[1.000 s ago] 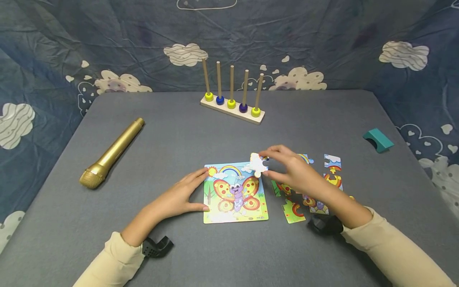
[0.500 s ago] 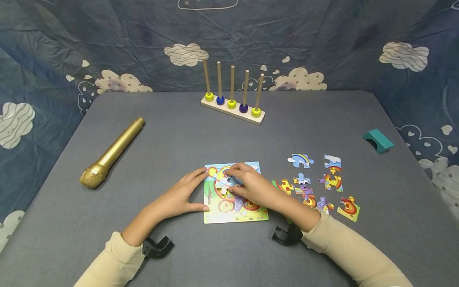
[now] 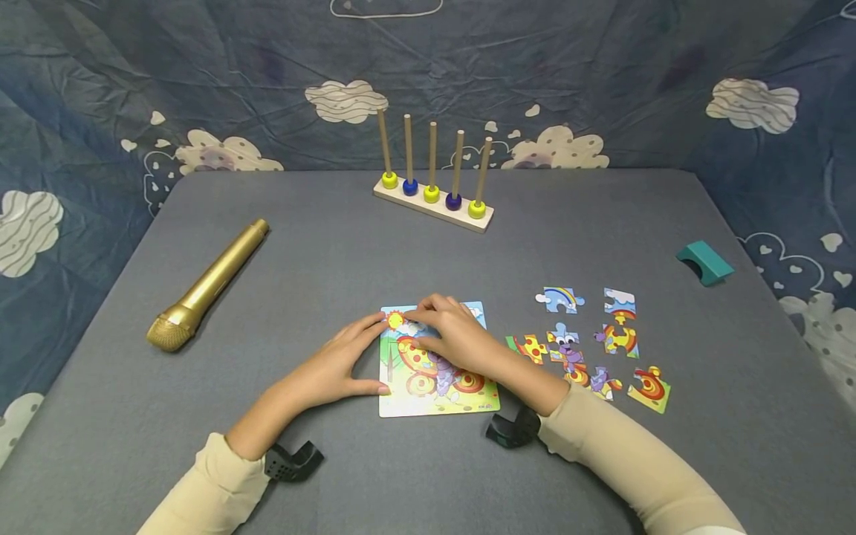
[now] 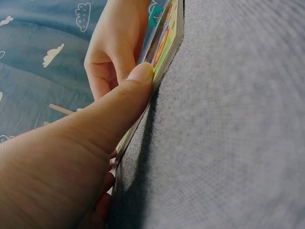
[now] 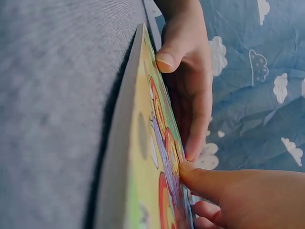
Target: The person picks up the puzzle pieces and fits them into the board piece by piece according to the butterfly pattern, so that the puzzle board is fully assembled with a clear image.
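Observation:
A square puzzle board (image 3: 401, 405) printed with a butterfly, sun and rainbow lies flat on the grey table. My left hand (image 3: 334, 368) rests along its left edge, fingers fairly straight at the upper corner and thumb (image 4: 141, 74) on the board lower down. Over the upper middle of the board, my right hand (image 3: 455, 338) pinches a puzzle piece at the board's surface; the fingers hide nearly all of it. The right thumb (image 5: 190, 174) lies low against the picture. To the right are loose puzzle pieces, including a rainbow piece (image 3: 560, 299) and an orange-winged piece (image 3: 652, 388).
A gold microphone (image 3: 210, 286) lies at the left. Toward the back stands a wooden peg stand (image 3: 435, 206) with yellow, blue and purple beads. A teal arch block (image 3: 707, 262) sits at the right. Blue cloud-print cloth (image 3: 428, 59) hangs behind the table.
My right hand has carried the puzzle piece from the board's upper right corner leftward and down onto its upper part. The left hand stays where it was.

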Demonstrator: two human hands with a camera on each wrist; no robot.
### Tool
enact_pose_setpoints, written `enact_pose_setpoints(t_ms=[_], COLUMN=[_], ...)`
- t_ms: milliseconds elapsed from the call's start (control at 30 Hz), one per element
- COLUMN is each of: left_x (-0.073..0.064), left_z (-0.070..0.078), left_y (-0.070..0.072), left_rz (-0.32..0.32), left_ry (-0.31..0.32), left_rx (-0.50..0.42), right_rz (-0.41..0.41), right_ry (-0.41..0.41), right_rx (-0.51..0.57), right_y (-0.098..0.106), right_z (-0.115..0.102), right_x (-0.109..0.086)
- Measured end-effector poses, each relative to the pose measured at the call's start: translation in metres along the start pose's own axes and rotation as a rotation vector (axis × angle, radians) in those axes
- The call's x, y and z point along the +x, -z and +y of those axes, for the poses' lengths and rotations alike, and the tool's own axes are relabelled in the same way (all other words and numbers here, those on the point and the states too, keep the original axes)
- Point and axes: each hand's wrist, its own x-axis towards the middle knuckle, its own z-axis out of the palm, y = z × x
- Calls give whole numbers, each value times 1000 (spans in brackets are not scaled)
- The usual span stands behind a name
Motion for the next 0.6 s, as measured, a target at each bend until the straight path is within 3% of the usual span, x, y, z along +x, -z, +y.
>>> enact_pose_setpoints(t_ms=[400,600], left_x=[0,-1], left_z=[-1,1], left_y=[1,1], left_rz=[-10,-18], left_ry=[-29,-16], left_rx=[28,33], right_rz=[4,-67], right_ry=[-3,-27], right_rx=[-61,76], right_y=[-1,20], right_z=[0,-4], right_x=[3,-5])
